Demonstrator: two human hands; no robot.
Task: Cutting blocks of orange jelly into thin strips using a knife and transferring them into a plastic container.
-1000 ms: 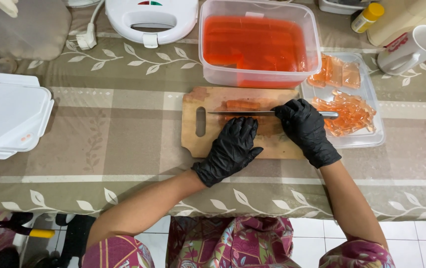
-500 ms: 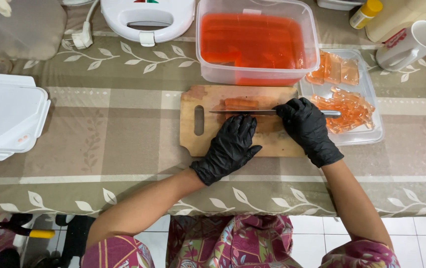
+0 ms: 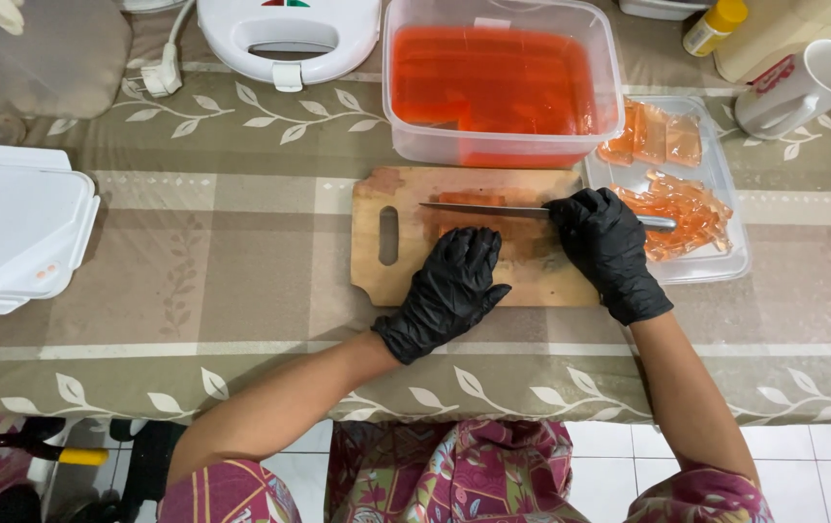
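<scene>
A wooden cutting board lies on the table in front of me with a flat orange slab on it. My right hand, in a black glove, grips a long knife whose blade lies across the slab, tip pointing left. My left hand, also gloved in black, presses flat on the near part of the slab just below the blade.
A clear tub of orange blocks in liquid stands behind the board. To the right, a clear tray holds cut orange pieces. A white mug, a white sandwich maker and a white lidded box sit around.
Both hands and the knife hold nearly the same place on the board; only the camera view shifts slightly.
</scene>
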